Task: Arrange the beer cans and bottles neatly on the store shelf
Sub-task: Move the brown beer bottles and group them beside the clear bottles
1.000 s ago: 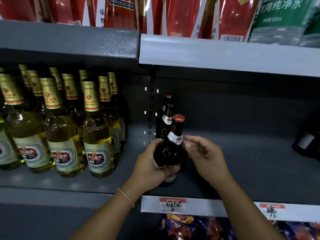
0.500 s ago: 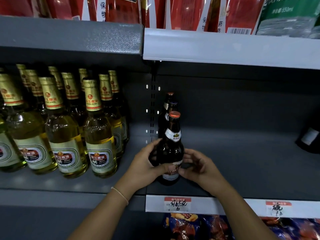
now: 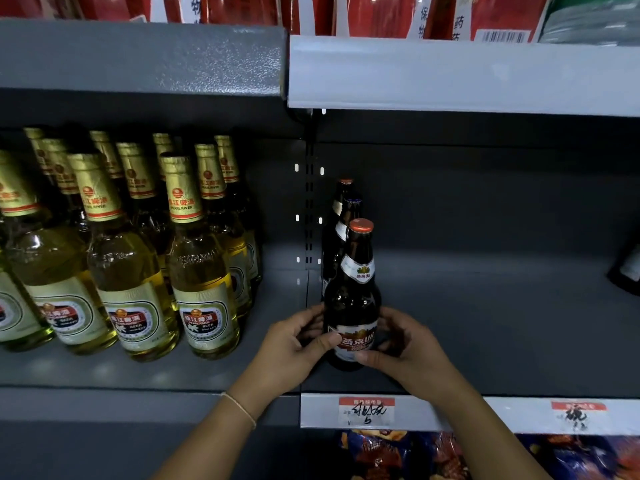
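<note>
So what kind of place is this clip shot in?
Most likely a shop's drinks aisle: grey metal shelving, handwritten price tags on the shelf edge, and rows of gold-foiled beer bottles facing forward.

We are looking at a shop aisle. Grey metal shelving [image 3: 485, 323] runs in tiers, its slotted upright [image 3: 309, 209] at the centre. On the left, Pearl River beer bottles [image 3: 197, 271] stand in rows, labels forward. Handwritten price tags [image 3: 366, 410] sit in the near edge strip on the right. Red packaged goods [image 3: 377, 12] fill the tier above, snack bags [image 3: 398, 455] the tier below.
</note>
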The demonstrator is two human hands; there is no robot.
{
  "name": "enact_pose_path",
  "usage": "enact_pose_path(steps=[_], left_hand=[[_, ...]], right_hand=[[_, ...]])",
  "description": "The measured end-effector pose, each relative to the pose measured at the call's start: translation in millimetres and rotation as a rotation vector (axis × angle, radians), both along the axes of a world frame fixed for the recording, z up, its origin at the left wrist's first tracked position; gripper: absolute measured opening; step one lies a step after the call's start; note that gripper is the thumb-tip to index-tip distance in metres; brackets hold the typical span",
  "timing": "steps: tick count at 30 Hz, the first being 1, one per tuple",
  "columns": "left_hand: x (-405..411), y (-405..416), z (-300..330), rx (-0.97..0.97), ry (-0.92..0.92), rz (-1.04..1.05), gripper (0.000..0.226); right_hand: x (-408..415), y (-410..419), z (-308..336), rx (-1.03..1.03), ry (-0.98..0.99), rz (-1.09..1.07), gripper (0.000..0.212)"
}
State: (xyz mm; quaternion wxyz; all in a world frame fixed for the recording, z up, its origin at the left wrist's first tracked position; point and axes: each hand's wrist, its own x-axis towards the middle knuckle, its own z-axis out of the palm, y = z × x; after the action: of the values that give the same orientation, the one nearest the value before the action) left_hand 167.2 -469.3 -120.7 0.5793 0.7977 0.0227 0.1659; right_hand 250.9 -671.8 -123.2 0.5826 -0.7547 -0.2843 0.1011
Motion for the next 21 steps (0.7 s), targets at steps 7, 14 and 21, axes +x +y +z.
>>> enact_pose_path(steps=[7,14,21], left_hand=[[-2.5,0.0,-0.1,0.048,0.004,-0.060,0.054],[-3.8,0.6,-0.3,0.111,-0.030,-0.059,0.062],[-2.5,0.0,1.0,0.145,-0.090,-0.080,0.053]], right_hand=[[-1.5,1.7,1.0,-0.022,-0.023,-0.034,0.073],[-6.4,3.1,2.2,-0.033,-0.063,-0.066,0.067],[-7.7,3.5,3.9,-0.035,-0.102,-0.057,0.070]])
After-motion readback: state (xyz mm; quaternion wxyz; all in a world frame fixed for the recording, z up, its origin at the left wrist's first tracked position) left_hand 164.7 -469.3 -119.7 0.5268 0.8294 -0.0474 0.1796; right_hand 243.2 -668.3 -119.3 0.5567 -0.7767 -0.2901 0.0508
